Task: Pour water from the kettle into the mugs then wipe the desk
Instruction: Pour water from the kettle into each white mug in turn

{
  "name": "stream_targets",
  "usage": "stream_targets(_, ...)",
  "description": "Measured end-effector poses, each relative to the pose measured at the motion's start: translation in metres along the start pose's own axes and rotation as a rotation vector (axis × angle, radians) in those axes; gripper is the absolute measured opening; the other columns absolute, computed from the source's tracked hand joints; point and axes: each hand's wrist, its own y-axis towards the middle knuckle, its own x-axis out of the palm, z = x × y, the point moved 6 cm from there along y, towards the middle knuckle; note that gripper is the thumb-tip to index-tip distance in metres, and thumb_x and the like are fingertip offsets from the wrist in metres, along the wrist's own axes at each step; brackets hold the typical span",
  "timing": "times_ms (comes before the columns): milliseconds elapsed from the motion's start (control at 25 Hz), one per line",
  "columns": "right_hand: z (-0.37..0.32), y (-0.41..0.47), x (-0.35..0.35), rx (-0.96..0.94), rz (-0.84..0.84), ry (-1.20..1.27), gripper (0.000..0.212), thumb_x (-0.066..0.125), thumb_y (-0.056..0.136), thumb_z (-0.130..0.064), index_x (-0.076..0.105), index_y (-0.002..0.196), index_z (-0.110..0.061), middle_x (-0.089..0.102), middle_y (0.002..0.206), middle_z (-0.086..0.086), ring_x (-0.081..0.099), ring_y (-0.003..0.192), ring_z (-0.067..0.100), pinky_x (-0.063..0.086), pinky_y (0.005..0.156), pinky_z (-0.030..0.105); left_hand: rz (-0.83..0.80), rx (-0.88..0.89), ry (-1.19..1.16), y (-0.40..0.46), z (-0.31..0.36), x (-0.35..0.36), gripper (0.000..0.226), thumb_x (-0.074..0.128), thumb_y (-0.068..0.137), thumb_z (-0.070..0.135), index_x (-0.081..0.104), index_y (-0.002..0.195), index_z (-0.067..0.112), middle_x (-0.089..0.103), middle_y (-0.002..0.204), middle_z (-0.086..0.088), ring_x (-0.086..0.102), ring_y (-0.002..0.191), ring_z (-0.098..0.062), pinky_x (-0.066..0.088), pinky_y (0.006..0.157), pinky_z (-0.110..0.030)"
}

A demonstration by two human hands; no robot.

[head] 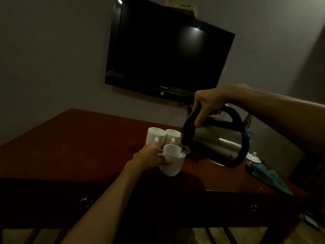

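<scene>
Right hand (pixel 206 103) grips the black handle of the steel kettle (pixel 218 140), fingers wrapped round the top of it, thumb lying down the front near the lid. Kettle is tipped forward and left, off the desk (pixel 91 138), spout right at the rim of the front mug (pixel 171 160). Can't make out a water stream in this light. Left hand (pixel 150 155) holds the front mug by its handle side, fingers curled round it; mug is tilted toward the kettle and appears lifted slightly off the desk, though the base is hard to read. Two more white mugs stand upright just behind it, touching each other: left mug (pixel 154 135) and right mug (pixel 173 136), both showing liquid near the top. Desk is dark red-brown wood with a drawer front below; a ring pull (pixel 86 199) shows on the left side. At the right edge of the desk: a blue cloth (pixel 270 178) hanging partly over the front corner, and a small white lidded pot (pixel 253 156) just behind it, beside the kettle's base. A black TV (pixel 167 50), screen off, hangs on the wall above the desk.
</scene>
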Motion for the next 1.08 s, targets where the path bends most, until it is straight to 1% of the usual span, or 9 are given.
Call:
stream_targets(120,0.0,-0.002,0.001,0.004,-0.002,-0.006,0.03,0.084,0.074,-0.035,0.078,0.093,-0.014,0.057,0.054,-0.002,0.049,0.044,0.01,0.043,0.045,0.023,-0.009,0.0,-0.012,-0.001,0.002,0.0,0.016,0.079,0.079,0.037,0.067,0.083,0.028,0.069,0.103,0.002,0.066,0.104,-0.018,0.054,0.096,-0.049)
stream_targets(240,-0.002,-0.002,0.0,0.015,-0.003,-0.009,0.028,0.083,0.074,-0.036,0.078,0.092,-0.015,0.057,0.056,-0.001,0.05,0.047,0.012,0.043,0.046,0.024,0.002,0.004,-0.01,-0.004,0.004,-0.001,0.023,0.08,0.08,0.037,0.06,0.069,0.033,0.064,0.085,0.011,0.066,0.093,-0.017,0.055,0.093,-0.051)
stream_targets(360,-0.002,-0.003,0.0,0.023,-0.004,-0.01,0.029,0.083,0.075,-0.035,0.077,0.093,-0.014,0.057,0.057,0.0,0.049,0.048,0.011,0.043,0.045,0.024,0.008,0.013,-0.017,-0.004,0.005,-0.001,0.026,0.079,0.081,0.033,0.058,0.067,0.031,0.062,0.08,0.012,0.066,0.09,-0.016,0.055,0.093,-0.05)
stream_targets(440,-0.002,-0.003,0.001,0.032,-0.008,-0.003,0.03,0.084,0.073,-0.036,0.078,0.092,-0.013,0.057,0.055,-0.002,0.049,0.047,0.012,0.043,0.045,0.024,0.007,0.014,-0.017,-0.004,0.006,-0.001,0.026,0.079,0.082,0.031,0.058,0.067,0.03,0.063,0.079,0.011,0.065,0.087,-0.015,0.056,0.092,-0.049)
stream_targets(520,-0.001,-0.002,0.001,0.035,-0.013,-0.002,0.031,0.084,0.072,-0.038,0.078,0.091,-0.014,0.057,0.056,0.0,0.05,0.049,0.013,0.043,0.046,0.025,0.003,0.011,-0.015,-0.003,0.005,-0.001,0.024,0.078,0.082,0.031,0.058,0.069,0.029,0.064,0.081,0.01,0.065,0.087,-0.014,0.056,0.092,-0.048)
stream_targets(680,0.0,0.0,0.002,0.044,-0.015,-0.001,0.033,0.084,0.072,-0.04,0.078,0.091,-0.014,0.057,0.057,0.001,0.05,0.048,0.013,0.043,0.044,0.023,0.001,-0.001,-0.024,0.0,0.0,0.001,0.018,0.078,0.081,0.034,0.062,0.077,0.026,0.07,0.097,0.002,0.068,0.097,-0.016,0.056,0.093,-0.047)
stream_targets(800,-0.002,0.002,0.001,0.062,-0.009,-0.014,0.033,0.083,0.073,-0.039,0.077,0.092,-0.013,0.057,0.056,-0.002,0.05,0.046,0.01,0.043,0.044,0.022,0.004,0.005,-0.007,0.001,0.001,0.001,0.019,0.078,0.082,0.033,0.062,0.075,0.026,0.068,0.091,0.004,0.068,0.094,-0.016,0.057,0.092,-0.046)
stream_targets(960,-0.001,0.003,0.001,0.076,-0.016,-0.015,0.034,0.082,0.075,-0.039,0.076,0.095,-0.012,0.059,0.06,0.0,0.052,0.05,0.011,0.044,0.047,0.023,0.004,-0.003,-0.004,0.003,-0.004,0.002,0.019,0.078,0.081,0.035,0.065,0.078,0.021,0.07,0.094,0.001,0.069,0.093,-0.016,0.057,0.09,-0.046)
stream_targets(1080,-0.001,0.003,0.001,0.074,-0.022,-0.007,0.035,0.082,0.074,-0.04,0.076,0.094,-0.012,0.06,0.063,0.002,0.052,0.052,0.013,0.045,0.047,0.023,0.007,0.002,-0.014,0.005,-0.006,0.003,0.023,0.078,0.081,0.033,0.07,0.088,0.013,0.072,0.098,-0.002,0.07,0.094,-0.015,0.058,0.09,-0.045)
